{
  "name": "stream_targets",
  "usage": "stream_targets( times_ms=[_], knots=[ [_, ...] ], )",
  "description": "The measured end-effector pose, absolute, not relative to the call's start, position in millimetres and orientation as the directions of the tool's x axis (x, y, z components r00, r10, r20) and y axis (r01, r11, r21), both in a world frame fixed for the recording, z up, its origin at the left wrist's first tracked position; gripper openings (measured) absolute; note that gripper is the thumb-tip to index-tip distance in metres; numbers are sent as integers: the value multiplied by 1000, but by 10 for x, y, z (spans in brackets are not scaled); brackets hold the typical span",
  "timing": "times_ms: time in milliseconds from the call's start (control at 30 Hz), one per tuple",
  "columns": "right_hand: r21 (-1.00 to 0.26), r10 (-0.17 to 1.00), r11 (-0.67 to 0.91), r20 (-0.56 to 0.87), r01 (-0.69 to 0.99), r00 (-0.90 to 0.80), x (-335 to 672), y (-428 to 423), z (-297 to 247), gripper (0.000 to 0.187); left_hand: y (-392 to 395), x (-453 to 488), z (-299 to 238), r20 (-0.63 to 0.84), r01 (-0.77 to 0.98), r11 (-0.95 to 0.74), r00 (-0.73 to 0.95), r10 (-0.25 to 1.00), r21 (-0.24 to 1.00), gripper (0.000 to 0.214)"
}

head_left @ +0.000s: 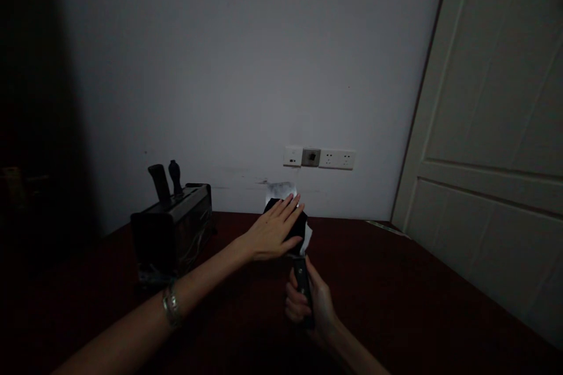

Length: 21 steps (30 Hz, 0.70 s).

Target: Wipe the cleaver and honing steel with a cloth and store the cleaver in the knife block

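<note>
My right hand [317,304] is wrapped around the black riveted handle of a knife [302,282], which looks like a cleaver with its broad blade pointing away from me. A dark cloth [299,225] lies over most of the blade. My left hand [275,228] rests flat on this cloth, palm down, fingers stretched out and holding nothing. Beyond the fingertips a pale, shiny patch [280,190] shows, apparently the blade's far end. A whitish edge [308,237] sticks out to the right of the cloth; I cannot tell what it is.
On the dark red table [365,281], a black knife block [173,225] stands at left with two dark handles [159,183] sticking up. Behind are a white wall [237,88] and a row of sockets [328,158]. A pale panelled door [484,129] borders the right side. The light is dim.
</note>
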State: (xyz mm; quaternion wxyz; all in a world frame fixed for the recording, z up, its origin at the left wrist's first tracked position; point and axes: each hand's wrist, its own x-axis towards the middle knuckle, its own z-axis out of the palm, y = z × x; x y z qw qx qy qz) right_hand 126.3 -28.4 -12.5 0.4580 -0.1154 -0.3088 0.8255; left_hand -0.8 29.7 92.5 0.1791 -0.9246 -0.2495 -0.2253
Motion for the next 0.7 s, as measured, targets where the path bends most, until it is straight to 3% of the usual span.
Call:
stream_targets(
  times_ms=[400, 567, 700],
  knots=[
    [-616, 802, -416, 100, -669, -590, 1236, -316, -152, 51, 390, 8, 1018, 533, 576, -788, 746, 400, -215, 69],
    [-616, 814, -377, 136, -692, -565, 1241, -289, -181, 48, 222, 53, 980, 493, 486, -848, 802, 337, -211, 73],
    [-616, 815, -387, 120, -686, -568, 1241, -285, -181, 49, 193, 82, 963, 488, 499, -843, 797, 356, -202, 71]
  ],
)
